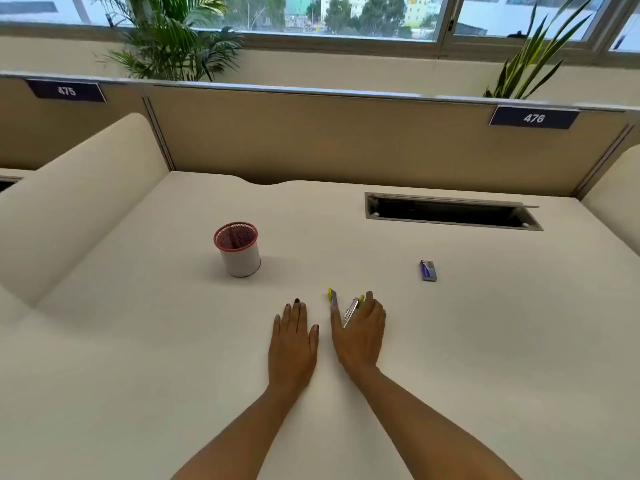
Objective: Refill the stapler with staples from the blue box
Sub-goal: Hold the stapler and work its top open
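Head view, left hand (pixel 294 336) flat on desk (pixel 138 341), fingers extended, right hand (pixel 360 329) curled round opened stapler (pixel 346 306)

Pale counter (pixel 138 341), bearing a red-rimmed mesh pen cup (pixel 238 248) standing upright left of centre. Open cable slot (pixel 450 212) cut into the far right part, tan partition (pixel 311 133) behind carrying number plates 475 (pixel 66 90) and 476 (pixel 534 118). Beyond, two leafy plants (pixel 173 36) and windows (pixel 346 15).
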Available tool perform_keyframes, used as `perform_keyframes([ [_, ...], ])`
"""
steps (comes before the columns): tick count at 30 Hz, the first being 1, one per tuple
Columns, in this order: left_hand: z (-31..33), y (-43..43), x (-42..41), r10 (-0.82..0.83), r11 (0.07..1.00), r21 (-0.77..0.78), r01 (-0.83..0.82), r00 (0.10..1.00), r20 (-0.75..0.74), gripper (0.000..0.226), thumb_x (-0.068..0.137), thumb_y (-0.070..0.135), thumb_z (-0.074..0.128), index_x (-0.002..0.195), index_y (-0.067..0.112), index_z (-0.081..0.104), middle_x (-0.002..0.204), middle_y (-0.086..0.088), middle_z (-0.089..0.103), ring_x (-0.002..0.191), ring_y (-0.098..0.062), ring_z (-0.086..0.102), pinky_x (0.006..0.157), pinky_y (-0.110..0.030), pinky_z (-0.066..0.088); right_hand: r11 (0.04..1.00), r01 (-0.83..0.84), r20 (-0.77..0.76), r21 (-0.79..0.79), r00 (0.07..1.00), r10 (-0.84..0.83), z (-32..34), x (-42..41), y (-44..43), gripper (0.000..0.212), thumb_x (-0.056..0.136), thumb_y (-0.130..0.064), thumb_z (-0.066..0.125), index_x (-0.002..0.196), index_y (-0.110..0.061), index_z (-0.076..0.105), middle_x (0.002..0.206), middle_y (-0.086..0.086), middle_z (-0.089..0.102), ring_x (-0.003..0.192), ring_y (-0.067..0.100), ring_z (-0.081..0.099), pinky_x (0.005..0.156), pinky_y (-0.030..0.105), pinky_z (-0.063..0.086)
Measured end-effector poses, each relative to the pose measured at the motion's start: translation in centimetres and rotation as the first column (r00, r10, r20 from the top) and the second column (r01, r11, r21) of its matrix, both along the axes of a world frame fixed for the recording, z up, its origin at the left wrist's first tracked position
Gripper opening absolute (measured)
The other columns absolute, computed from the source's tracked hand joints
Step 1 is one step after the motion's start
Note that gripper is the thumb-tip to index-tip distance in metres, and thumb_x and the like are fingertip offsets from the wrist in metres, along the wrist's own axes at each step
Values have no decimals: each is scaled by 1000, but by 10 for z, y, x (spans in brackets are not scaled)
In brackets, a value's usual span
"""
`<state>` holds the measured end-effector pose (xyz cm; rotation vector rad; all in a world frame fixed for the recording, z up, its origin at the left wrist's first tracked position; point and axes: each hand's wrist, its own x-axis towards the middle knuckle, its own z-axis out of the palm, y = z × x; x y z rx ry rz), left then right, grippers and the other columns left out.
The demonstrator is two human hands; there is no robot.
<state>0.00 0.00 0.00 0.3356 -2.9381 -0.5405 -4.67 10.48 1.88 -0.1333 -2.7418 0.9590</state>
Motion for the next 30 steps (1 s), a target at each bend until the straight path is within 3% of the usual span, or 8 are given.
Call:
perform_keyframes([
  [4,-1,-1,-1,15,998,63,-10,996,-84,52,101,27,29,150,12,21,159,-3,19,148,-15,11,119,-28,-2,998,-13,14,63,1000,13,5,-6,-9,85,76,-44,71,139,4,39,120,16,56,118,34,50,112,50,31],
  [8,-3,-2,0,-15,999,39,19,995,-97,52,99,24,35,149,11,24,158,-5,20,147,-20,14,118,-31,0,998,-42,34,55,999,40,0,-11,-9,73,81,-33,69,139,-1,41,120,16,55,116,34,49,111,46,30],
  [12,-3,-7,-3,-58,993,97,60,998,-28,56,99,26,35,151,17,16,161,2,9,149,-17,0,118,-30,-7,986,-141,14,-94,990,143,-1,-12,-1,63,88,-17,66,143,-6,37,120,10,57,113,29,49,100,38,37],
  [15,7,-7,-8,-48,938,341,52,999,-20,55,98,22,42,149,19,22,159,3,17,148,-15,2,118,-30,-6,945,-160,47,-286,983,180,4,-12,6,64,86,-4,66,141,-14,35,110,7,61,104,24,53,93,35,43],
  [18,27,1,-11,37,712,702,-18,999,-12,48,97,26,48,143,27,34,150,6,37,140,-11,27,116,-29,18,814,-80,102,-575,981,168,13,-5,9,64,84,1,67,133,-25,36,94,2,65,87,10,62,72,13,47],
  [22,49,11,-16,35,365,931,-10,999,-3,37,98,29,46,134,33,46,136,8,55,119,-5,53,94,-18,43,739,-21,112,-673,985,130,17,10,13,64,82,4,69,123,-33,37,90,-2,68,79,-7,63,66,3,46],
  [25,55,11,-19,81,142,990,-9,997,-2,34,97,21,49,131,22,53,126,-4,64,112,-17,63,92,-29,53,712,-23,92,-702,988,123,24,19,15,65,80,3,72,123,-31,39,90,-4,70,80,-7,64,68,5,47],
  [30,56,11,-23,103,-37,999,30,994,-26,28,97,11,45,118,12,64,114,-10,69,104,-23,68,84,-34,57,725,-88,13,-683,991,133,36,34,15,68,75,-4,80,122,-31,40,90,-8,70,84,-5,63,71,3,45],
])
